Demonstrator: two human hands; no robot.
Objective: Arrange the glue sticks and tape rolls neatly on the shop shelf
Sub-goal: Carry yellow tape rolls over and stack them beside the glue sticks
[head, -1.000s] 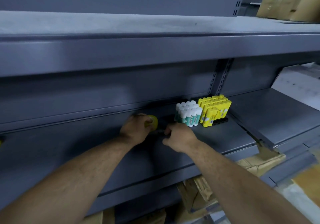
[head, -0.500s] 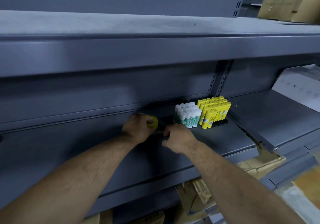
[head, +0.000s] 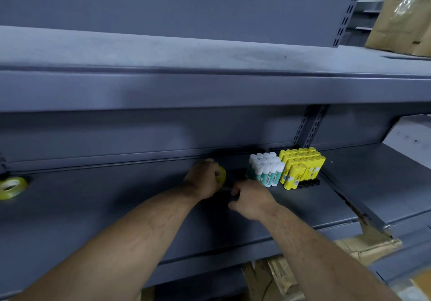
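Gripping yellow tape roll (head: 220,174) on the shelf (head: 140,207), left hand (head: 202,179) fingers curl round it near white-capped glue sticks (head: 265,169), prob. to line it up beside them; right hand (head: 252,199) fingers curled, on what can't tell.

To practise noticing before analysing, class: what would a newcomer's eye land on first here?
Two packed blocks, yellow glue sticks beside white-capped glue sticks, stand bright at the back of the grey shelf, right of centre. Just left of them the left grip holds a yellow tape roll, the right grip close beside it. A second tape roll lies alone at the shelf's far left.
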